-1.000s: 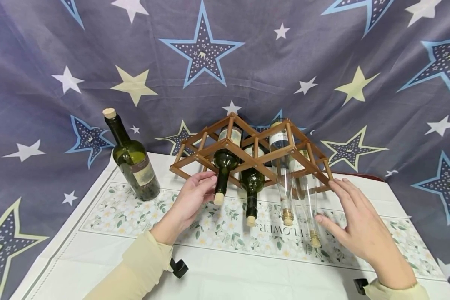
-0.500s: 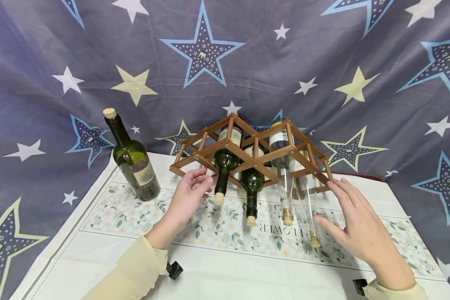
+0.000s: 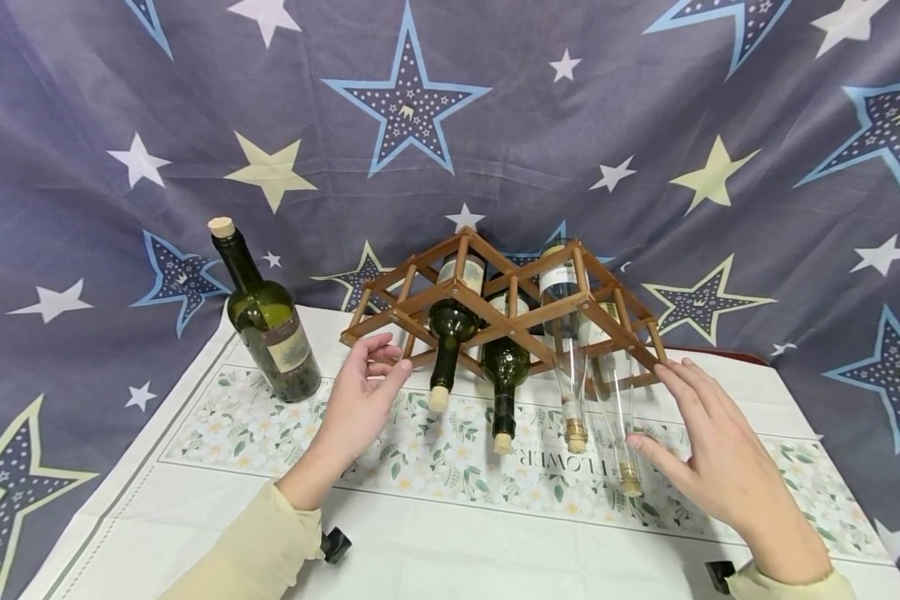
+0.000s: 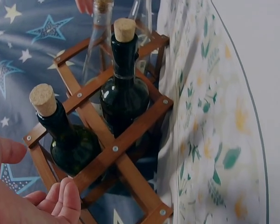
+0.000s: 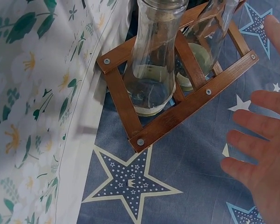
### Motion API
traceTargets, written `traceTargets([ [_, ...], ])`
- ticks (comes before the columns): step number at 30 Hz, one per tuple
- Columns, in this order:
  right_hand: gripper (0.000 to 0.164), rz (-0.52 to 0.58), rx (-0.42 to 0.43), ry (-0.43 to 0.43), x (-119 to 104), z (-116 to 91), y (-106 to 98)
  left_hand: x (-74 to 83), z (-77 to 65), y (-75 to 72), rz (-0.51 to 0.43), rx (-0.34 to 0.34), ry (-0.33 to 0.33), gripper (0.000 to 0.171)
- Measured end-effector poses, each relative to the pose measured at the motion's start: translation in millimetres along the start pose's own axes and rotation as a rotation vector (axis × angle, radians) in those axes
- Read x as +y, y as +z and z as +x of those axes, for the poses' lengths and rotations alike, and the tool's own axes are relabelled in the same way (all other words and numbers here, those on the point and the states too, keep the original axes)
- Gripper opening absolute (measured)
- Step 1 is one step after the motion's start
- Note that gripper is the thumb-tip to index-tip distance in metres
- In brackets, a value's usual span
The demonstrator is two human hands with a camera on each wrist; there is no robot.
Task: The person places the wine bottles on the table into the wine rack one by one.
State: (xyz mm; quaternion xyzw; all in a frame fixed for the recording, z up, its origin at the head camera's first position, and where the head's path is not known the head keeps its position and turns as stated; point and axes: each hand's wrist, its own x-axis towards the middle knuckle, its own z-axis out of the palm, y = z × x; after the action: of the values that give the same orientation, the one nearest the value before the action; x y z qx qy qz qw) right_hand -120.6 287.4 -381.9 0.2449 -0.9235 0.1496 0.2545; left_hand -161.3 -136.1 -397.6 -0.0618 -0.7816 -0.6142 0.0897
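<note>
A wooden lattice wine rack (image 3: 548, 312) stands on the table and holds two corked green wine bottles (image 3: 453, 321) and two clear corked bottles (image 3: 567, 367), necks toward me. My left hand (image 3: 363, 400) is near the rack's lower left corner with nothing in it, fingers loosely bent. In the left wrist view, its fingertips come right up to a wooden slat (image 4: 115, 149). At the rack's right end, my right hand (image 3: 720, 450) has its fingers extended and thumb spread, fingertips close by the end post. The right wrist view shows these fingers (image 5: 252, 144) straight and holding nothing.
Another corked green wine bottle (image 3: 270, 342) stands upright on the table left of the rack. A white cloth with a floral band (image 3: 450, 458) covers the table. A star-patterned curtain (image 3: 495, 150) hangs right behind the rack.
My left hand has drawn away from the neck of the leftmost racked bottle, moving left. The right hand stays nearly still, and the rack and bottles stand as before.
</note>
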Motion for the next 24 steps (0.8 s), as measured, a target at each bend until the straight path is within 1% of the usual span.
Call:
traceTargets([
  [3,0.093,-0.002,-0.003,0.004,-0.3,0.0,0.0,-1.1,-2.0,-4.3,0.030,0.020,0.019,0.053],
  [8,0.093,-0.007,-0.014,0.010,-0.9,-0.1,0.3,-3.2,-4.9,-11.1,0.090,0.053,0.030,0.054],
  [12,0.092,-0.012,-0.015,0.007,-1.7,0.0,0.7,-5.1,-7.8,-16.4,0.165,0.082,0.059,0.056],
  [19,0.092,-0.015,-0.008,-0.002,-2.7,0.6,0.6,-7.8,-13.0,-23.8,0.291,0.159,0.156,0.056],
  [24,0.092,-0.015,-0.005,-0.009,-2.8,0.8,0.7,-11.8,-14.0,-29.5,0.379,0.225,0.255,0.054],
])
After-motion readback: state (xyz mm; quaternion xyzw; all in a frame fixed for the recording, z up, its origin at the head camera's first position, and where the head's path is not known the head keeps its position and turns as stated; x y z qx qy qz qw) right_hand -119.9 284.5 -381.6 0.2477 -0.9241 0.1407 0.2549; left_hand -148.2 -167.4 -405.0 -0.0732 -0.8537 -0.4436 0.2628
